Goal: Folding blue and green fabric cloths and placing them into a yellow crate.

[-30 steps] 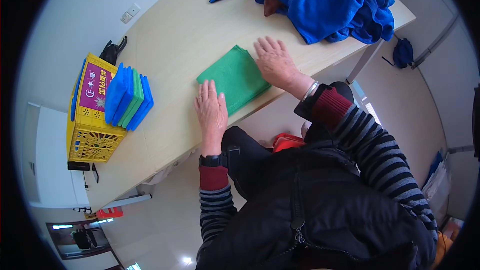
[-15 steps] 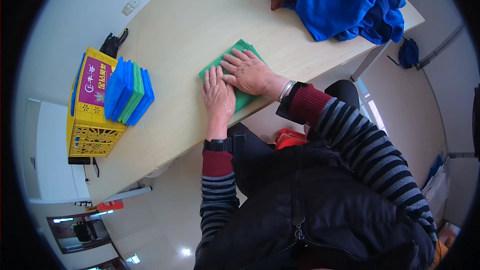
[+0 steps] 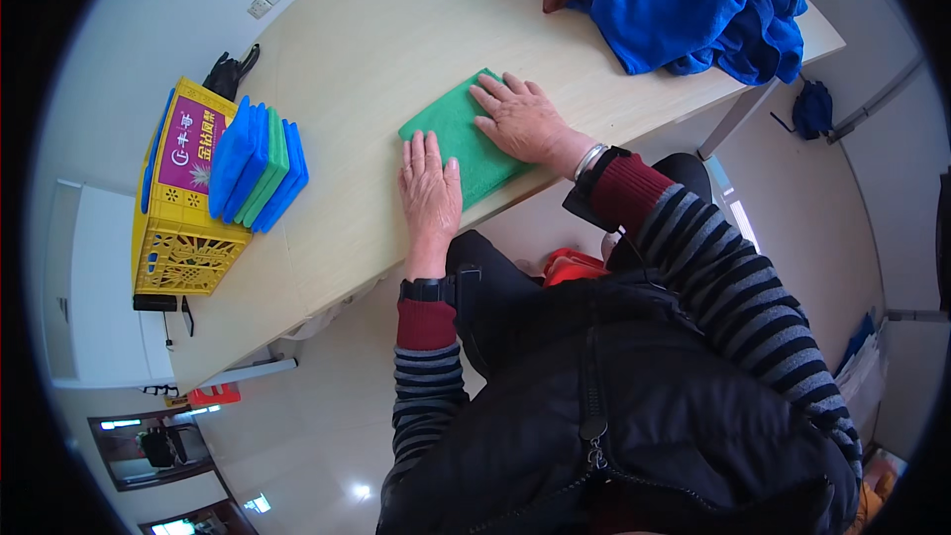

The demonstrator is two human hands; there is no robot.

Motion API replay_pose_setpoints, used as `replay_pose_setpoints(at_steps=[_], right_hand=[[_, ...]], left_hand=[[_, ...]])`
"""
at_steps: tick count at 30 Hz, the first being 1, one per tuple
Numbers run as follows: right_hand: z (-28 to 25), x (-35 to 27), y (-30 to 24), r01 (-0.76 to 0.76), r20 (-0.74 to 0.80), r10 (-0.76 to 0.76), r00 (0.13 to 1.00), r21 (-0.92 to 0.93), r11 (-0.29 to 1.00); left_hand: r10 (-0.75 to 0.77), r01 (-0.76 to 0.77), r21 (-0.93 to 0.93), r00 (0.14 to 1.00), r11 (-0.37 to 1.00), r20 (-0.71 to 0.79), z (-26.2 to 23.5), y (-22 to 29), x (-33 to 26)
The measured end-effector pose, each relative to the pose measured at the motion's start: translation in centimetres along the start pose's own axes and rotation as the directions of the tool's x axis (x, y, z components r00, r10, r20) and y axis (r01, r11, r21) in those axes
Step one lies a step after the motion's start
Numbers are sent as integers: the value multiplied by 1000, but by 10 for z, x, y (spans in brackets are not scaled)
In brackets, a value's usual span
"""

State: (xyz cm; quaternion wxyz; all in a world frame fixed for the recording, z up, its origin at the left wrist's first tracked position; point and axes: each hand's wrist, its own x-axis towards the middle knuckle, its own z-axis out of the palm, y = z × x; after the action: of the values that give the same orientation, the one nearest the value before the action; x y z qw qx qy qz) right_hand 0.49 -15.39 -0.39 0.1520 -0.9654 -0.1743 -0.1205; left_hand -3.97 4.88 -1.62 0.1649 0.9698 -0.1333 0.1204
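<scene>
The person wears a black zip-up vest (image 3: 634, 426) with a metal zipper pull low in the middle of the frame. Beneath it is a sweater with grey and black striped sleeves (image 3: 733, 287) ending in dark red cuffs. A black watch (image 3: 428, 289) circles the left wrist and a silver bangle (image 3: 586, 159) the right.
</scene>
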Motion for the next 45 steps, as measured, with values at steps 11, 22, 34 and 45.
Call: replay_pose_setpoints(at_steps=[11, 22, 34, 45], right_hand=[[-13, -27, 18, -120, -56, 125, 991, 79, 990], [-6, -22, 0, -39, -27, 47, 999, 231, 972], [6, -24, -29, 388, -40, -403, 914, 367, 845], [-18, -55, -9, 363, -130, -345, 930, 480, 799]], left_hand=[[-103, 101, -62, 994, 993, -31, -12, -12, -42], [-22, 4, -124, 989, 992, -147, -30, 15, -86], [-323, 305, -904, 859, -301, 397, -26, -8, -143], [-549, 205, -894, 727, -399, 412, -81, -5, -136]])
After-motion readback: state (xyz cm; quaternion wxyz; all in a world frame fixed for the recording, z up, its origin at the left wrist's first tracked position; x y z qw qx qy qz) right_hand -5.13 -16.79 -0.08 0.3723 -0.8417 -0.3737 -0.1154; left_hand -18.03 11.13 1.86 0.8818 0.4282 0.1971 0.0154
